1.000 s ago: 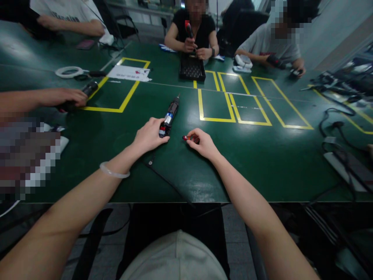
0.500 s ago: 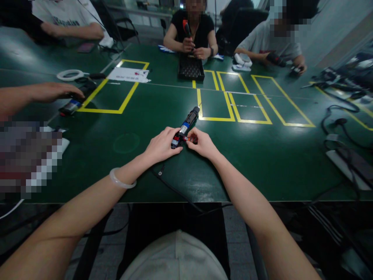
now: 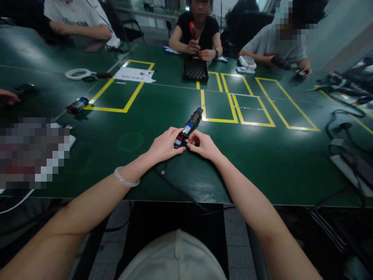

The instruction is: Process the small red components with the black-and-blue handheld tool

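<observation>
An electric screwdriver with its housing open point(image 3: 190, 124) lies slantwise on the green table, a thin bit at its far end. A blue and silver cylinder and red parts show inside. My left hand point(image 3: 166, 144) wraps the near end of it, fingers on the left side and thumb below. Close against its right side, my right hand point(image 3: 204, 144) pinches a small red-orange part point(image 3: 189, 142), mostly hidden by the fingertips. Whether that part is joined to the screwdriver I cannot tell.
A similar open tool point(image 3: 77, 105) lies at the left, near a co-worker's hand point(image 3: 8, 97). Across the table, a person works over a black tray point(image 3: 195, 72). Yellow tape rectangles point(image 3: 220, 120) mark the tabletop. A black cable point(image 3: 177, 191) runs below my hands; more cables lie right.
The co-worker's hand at the left has drawn back from the similar tool, uncovering it. My view has shifted slightly. My hands keep their hold, with less of the red part showing at my right fingers.
</observation>
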